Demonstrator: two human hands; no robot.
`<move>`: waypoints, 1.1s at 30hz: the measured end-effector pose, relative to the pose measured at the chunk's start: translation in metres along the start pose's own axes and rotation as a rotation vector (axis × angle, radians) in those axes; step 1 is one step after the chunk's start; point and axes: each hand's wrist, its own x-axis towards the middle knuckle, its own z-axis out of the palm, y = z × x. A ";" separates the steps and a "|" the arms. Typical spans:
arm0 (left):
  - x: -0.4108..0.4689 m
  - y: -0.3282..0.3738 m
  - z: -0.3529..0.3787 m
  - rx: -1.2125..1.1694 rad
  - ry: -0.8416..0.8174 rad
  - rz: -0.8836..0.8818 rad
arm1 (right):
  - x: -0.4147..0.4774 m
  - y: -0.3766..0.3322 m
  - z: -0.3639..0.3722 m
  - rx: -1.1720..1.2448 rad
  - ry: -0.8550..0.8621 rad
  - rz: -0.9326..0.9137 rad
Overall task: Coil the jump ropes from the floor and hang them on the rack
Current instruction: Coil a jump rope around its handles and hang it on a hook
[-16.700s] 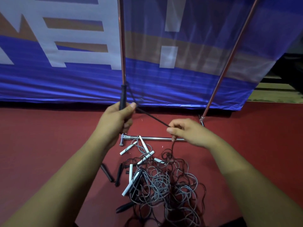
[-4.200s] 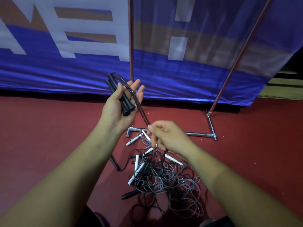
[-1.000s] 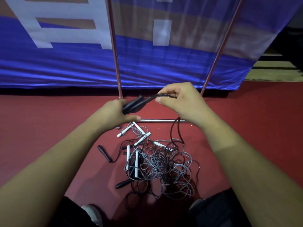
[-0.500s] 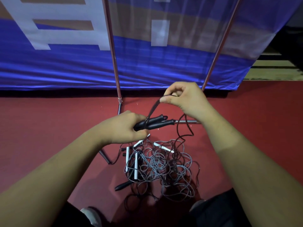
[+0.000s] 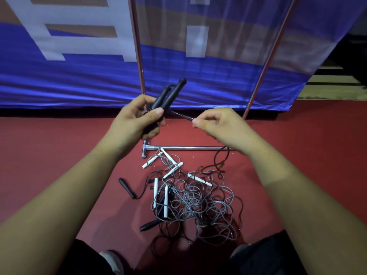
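My left hand (image 5: 135, 120) grips the two black handles (image 5: 170, 94) of a black jump rope, their ends pointing up and to the right. My right hand (image 5: 220, 126) pinches that rope's black cord (image 5: 181, 115), pulled taut between the hands. The cord's slack hangs below my right wrist and runs down into the pile. On the red floor lies a tangled pile of grey and black ropes (image 5: 198, 201) with white handles (image 5: 165, 201). The rack's two copper uprights (image 5: 138, 56) rise behind my hands, and its chrome base bar (image 5: 188, 148) lies on the floor.
A blue banner (image 5: 79, 82) with white and tan shapes hangs right behind the rack. Loose black handles (image 5: 127, 187) lie left of the pile and at its lower left. My knees and shoes show at the bottom edge. Steps appear at far right.
My left hand has risen and tipped the handles from level to pointing up-right. My right hand has dropped and moved right, drawing the cord taut between the hands.
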 end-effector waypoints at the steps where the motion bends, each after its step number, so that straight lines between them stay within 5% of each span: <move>1: 0.001 0.000 -0.003 0.008 0.031 -0.018 | -0.002 -0.002 0.001 -0.022 -0.010 -0.037; 7: 0.001 -0.002 -0.012 0.162 0.098 -0.130 | -0.008 -0.011 0.004 -0.450 -0.021 -0.135; 12: 0.003 -0.005 -0.021 0.606 0.103 -0.084 | -0.012 -0.019 0.004 -0.675 -0.082 -0.114; 17: 0.005 -0.013 -0.023 0.859 0.003 -0.069 | -0.010 -0.020 0.005 -0.486 0.011 -0.179; 27: -0.007 -0.009 0.014 1.198 -0.457 -0.025 | -0.007 -0.020 0.007 -0.389 0.085 -0.210; 33: -0.012 -0.024 0.032 1.406 -0.475 0.063 | -0.007 -0.026 0.009 -0.306 0.004 -0.172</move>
